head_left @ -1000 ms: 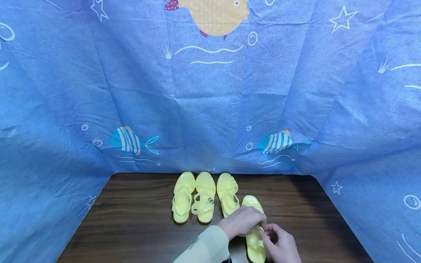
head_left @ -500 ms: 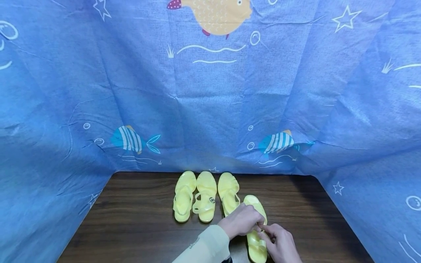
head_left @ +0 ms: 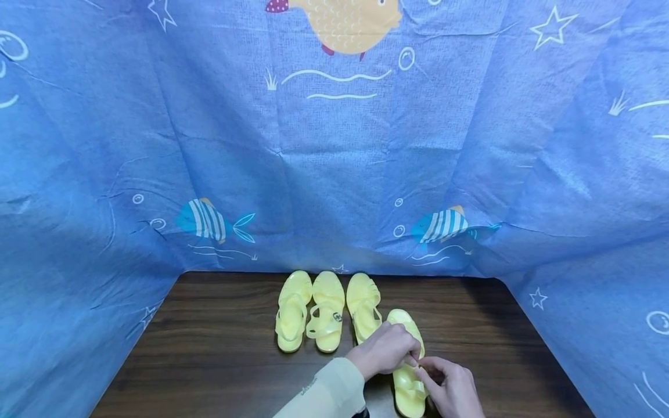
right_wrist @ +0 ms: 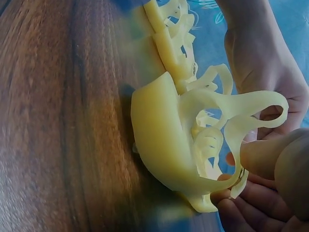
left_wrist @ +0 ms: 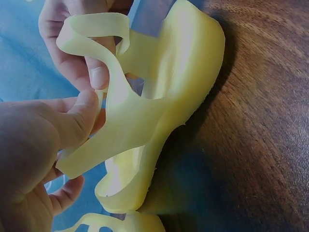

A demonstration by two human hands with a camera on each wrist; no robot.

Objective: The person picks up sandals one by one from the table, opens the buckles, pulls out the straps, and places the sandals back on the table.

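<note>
A pale yellow jelly sandal point(head_left: 409, 384) stands on the wooden table, toe pointing to the back, at the right end of a row. Over its middle, my left hand point(head_left: 385, 348) pinches a strap between thumb and fingers. My right hand point(head_left: 452, 384) meets it from the other side, its thumb and fingers pinching the strap near a small metal buckle point(right_wrist: 242, 173). In the left wrist view the ankle strap point(left_wrist: 118, 79) loops up off the sole, and the fingertips of both hands come together beside it. My left hand partly hides the sandal in the head view.
Several more yellow sandals line the back of the dark wooden table point(head_left: 219, 360): a left one point(head_left: 290, 319), a middle one point(head_left: 326, 296), and another point(head_left: 360, 293) close beside my left hand. A blue sea-print cloth point(head_left: 334, 162) hangs behind and at both sides.
Both hands stay at the same sandal. My right fingers have shifted slightly at the strap, and the shiny bit seen between the fingertips earlier is now mostly covered. The other sandals have not moved.
</note>
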